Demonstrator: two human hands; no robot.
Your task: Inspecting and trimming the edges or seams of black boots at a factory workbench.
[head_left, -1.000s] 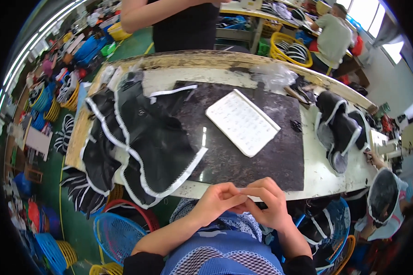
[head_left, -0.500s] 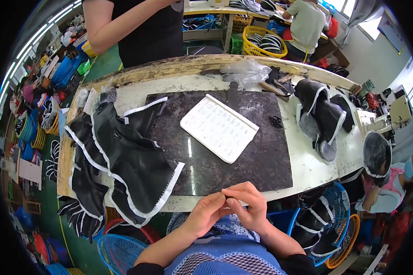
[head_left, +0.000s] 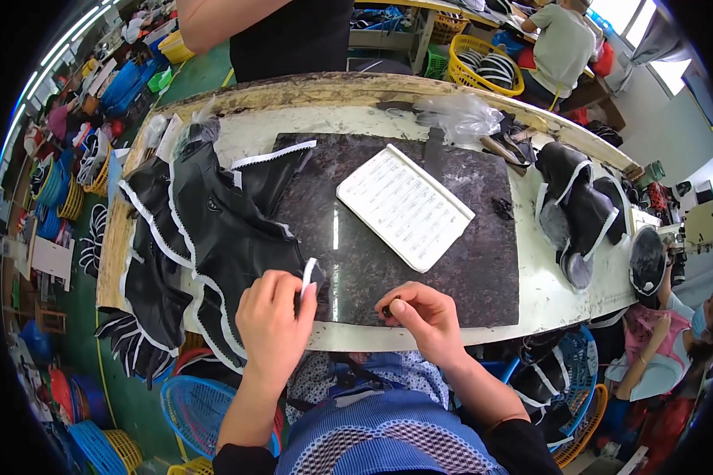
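My left hand (head_left: 273, 324) is at the near right corner of a black leather piece (head_left: 218, 226) with white zigzag edging. Its fingers and thumb close on that corner, and the white edge sticks up between them. To the right, my right hand (head_left: 428, 321) pinches a small dark object (head_left: 387, 311) between thumb and forefinger, too small to name. Both hands are over the near edge of a dark stained slab (head_left: 467, 277). An open notebook (head_left: 405, 207) with handwritten pages lies tilted on the slab, beyond my right hand.
Black and grey edged pieces (head_left: 578, 210) lie on the right of the pale table (head_left: 341, 339), near a clear plastic bag (head_left: 459, 117). A blue basket (head_left: 582, 372) with black pieces stands below right. One person (head_left: 293, 39) stands across the table; another sits at right.
My hands, together before, have come apart. The left has moved left and up onto the black leather piece; the right keeps its pinch on the small dark object. The whole view has shifted slightly.
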